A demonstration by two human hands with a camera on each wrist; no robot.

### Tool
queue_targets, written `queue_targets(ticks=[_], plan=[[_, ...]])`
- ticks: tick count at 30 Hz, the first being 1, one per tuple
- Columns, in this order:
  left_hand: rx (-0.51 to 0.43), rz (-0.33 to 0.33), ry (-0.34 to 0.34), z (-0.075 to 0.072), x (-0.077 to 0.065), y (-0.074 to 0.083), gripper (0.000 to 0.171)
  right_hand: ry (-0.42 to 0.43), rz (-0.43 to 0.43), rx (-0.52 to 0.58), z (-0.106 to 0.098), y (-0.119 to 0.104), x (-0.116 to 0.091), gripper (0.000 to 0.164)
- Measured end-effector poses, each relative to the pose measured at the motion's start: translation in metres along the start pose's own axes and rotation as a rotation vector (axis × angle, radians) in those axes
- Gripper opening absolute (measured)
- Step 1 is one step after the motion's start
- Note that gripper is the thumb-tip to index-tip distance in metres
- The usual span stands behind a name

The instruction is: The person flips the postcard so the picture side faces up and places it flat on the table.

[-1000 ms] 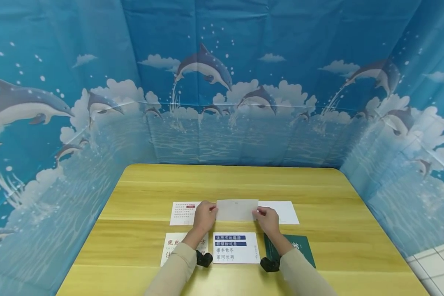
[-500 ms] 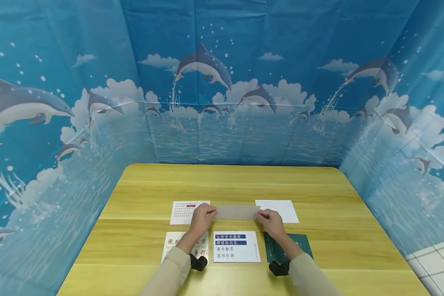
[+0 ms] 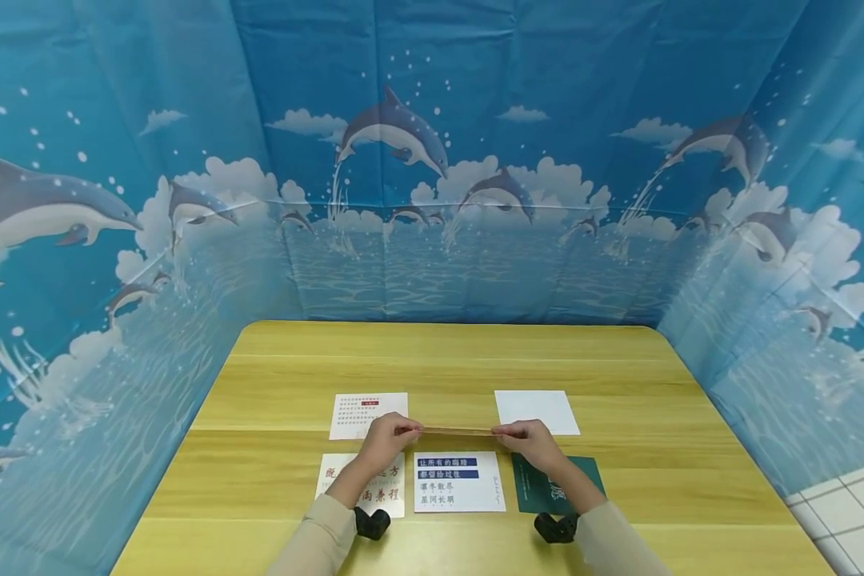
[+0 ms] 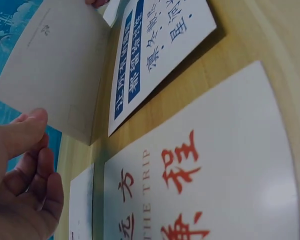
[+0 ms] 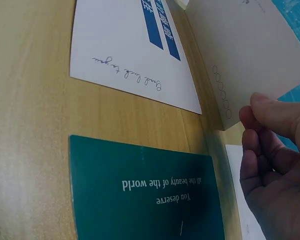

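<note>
Between both hands is a postcard (image 3: 457, 431), seen nearly edge-on as a thin strip in the head view. My left hand (image 3: 385, 442) pinches one end with thumb and fingers, while my right hand (image 3: 534, 445) pinches the other. Both wrist views show its pale back: a small stamp box on the postcard (image 4: 55, 70) in the left one, a row of small circles on the postcard (image 5: 245, 55) in the right one. Just nearer to me lies a white card with blue bands (image 3: 461, 496). The postcard's far face is hidden.
A card with red characters (image 3: 385, 500) lies front left, a dark green card (image 3: 538, 492) front right. Behind are a white card with red print (image 3: 353, 416) and a blank-looking white card (image 3: 536, 410). All lie on a wooden table (image 3: 432, 368), with a dolphin curtain (image 3: 432, 264) behind.
The postcard has tilted from showing its broad pale face to nearly edge-on in the head view. Both hands have come slightly nearer to me, still pinching its ends.
</note>
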State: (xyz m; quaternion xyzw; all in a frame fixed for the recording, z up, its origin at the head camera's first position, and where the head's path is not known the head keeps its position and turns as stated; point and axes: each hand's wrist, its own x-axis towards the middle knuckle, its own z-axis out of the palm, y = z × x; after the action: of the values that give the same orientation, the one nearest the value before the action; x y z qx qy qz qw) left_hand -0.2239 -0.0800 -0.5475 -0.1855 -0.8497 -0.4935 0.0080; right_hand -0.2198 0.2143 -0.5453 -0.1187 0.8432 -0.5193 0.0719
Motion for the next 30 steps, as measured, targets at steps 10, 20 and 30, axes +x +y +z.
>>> queue_targets(ticks=[10, 20, 30], plan=[[0.029, -0.037, -0.076, -0.006, 0.010, -0.006, 0.013, 0.060, 0.151, -0.090, 0.004, -0.003, 0.013, 0.019], [0.126, -0.079, -0.071, -0.001, 0.022, -0.006, 0.013, 0.057, 0.166, -0.157, 0.005, 0.000, 0.031, 0.019], [0.195, -0.111, -0.048, 0.006, 0.029, -0.004, 0.022, 0.072, 0.235, -0.101, 0.008, -0.004, 0.038, 0.027]])
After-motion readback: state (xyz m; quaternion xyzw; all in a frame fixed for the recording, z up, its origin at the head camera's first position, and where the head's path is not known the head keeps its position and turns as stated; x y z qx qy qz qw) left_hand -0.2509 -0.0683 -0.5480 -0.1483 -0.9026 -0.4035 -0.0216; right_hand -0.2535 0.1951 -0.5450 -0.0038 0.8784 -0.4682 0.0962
